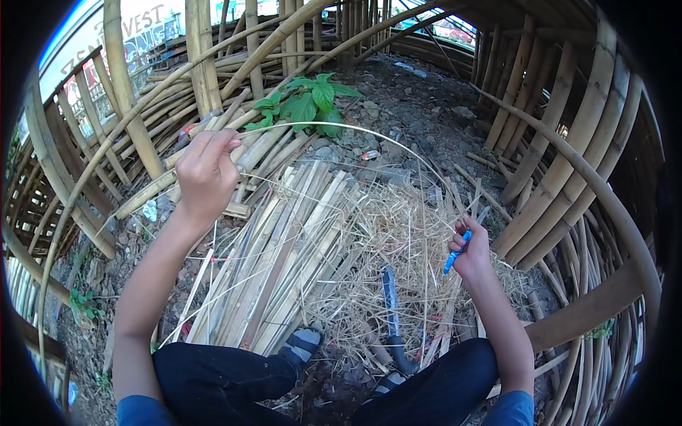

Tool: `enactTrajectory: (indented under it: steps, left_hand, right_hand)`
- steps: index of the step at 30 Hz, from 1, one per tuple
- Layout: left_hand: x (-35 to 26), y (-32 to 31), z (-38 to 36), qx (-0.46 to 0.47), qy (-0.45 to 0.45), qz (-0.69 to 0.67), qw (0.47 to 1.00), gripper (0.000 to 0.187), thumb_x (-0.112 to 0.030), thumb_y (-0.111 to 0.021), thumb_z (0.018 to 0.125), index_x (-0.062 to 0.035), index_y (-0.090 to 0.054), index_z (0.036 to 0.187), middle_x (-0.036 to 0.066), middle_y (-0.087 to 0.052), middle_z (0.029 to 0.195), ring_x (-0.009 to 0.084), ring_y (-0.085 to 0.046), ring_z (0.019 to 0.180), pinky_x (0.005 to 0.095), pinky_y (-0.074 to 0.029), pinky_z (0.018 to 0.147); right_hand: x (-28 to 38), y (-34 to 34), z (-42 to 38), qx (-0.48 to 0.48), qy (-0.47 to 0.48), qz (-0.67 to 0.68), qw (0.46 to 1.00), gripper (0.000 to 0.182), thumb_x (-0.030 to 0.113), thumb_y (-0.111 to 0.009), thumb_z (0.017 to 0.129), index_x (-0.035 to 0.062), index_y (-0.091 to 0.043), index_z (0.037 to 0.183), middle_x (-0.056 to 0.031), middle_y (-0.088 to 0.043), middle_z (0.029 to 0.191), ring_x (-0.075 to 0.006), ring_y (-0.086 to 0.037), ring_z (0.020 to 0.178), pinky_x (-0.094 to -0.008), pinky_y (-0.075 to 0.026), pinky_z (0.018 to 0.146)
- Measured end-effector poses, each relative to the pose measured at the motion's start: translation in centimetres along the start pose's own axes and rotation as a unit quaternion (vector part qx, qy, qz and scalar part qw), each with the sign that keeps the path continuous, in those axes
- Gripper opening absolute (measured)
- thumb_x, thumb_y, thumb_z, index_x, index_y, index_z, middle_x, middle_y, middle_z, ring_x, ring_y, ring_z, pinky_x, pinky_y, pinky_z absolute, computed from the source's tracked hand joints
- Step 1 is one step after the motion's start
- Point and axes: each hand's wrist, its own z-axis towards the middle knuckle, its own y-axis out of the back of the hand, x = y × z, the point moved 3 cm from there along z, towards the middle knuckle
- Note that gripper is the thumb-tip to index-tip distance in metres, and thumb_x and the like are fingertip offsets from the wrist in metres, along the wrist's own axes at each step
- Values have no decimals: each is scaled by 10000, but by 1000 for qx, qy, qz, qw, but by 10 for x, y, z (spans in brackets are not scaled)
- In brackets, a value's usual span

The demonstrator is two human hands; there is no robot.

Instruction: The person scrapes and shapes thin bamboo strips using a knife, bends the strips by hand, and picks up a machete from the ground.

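– Where to begin?
– With a thin pale strip [369, 129], bowed in a long arch across the middle of the view, stretched between two bare hands
– And the left hand [207, 169]?
– Raised at upper left, higher than the other. Fingers curled tightly into a fist, pinching the strip near the thumb
– And the right hand [474, 250]?
– Lower, over on the right. Fingers folded closely around a small blue-handled tool [457, 254], exact kind hard to tell. Close by the same fingertips, the other stretch of the strip; grip on it impossible to judge
– Beneath the arch?
– To the left, a bundle of split bamboo slats [277, 263], lying lengthwise away from the viewer. Just beside, a tangled heap of straw-coloured shavings [383, 227]
– Anything nearer the knees?
– Yes: a long-bladed tool [391, 305] with a dark curved handle, resting by the shavings. Also bent legs in dark trousers [220, 373], and a strapped sandal [304, 344] near the slats
– And farther off?
– Leafy green plant [320, 103], dark stony ground [426, 99], upright bamboo poles [131, 92] at left and more leaning at right
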Motion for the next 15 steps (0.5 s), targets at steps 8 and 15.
enactTrajectory:
  steps: [8, 15]
  left_hand:
    - [10, -4, 5, -8, 49, 28, 998, 168, 115, -579, 764, 6, -644, 874, 146, -656, 797, 298, -645, 707, 360, -501, 630]
    - [21, -3, 17, -17, 77, 51, 996, 118, 58, -593, 802, 8, -658, 888, 151, -655, 802, 317, -643, 708, 369, -498, 631]
  right_hand:
    - [4, -22, -34, 37, 54, -108, 992, 409, 405, -553, 962, 82, -423, 1177, -71, -563, 797, -89, -407, 457, -237, -294, 414]
    - [0, -39, -48, 176, 141, -216, 950, 828, 82, -618, 871, 97, -81, 1501, -113, -579, 797, -97, -431, 415, -238, -305, 365]
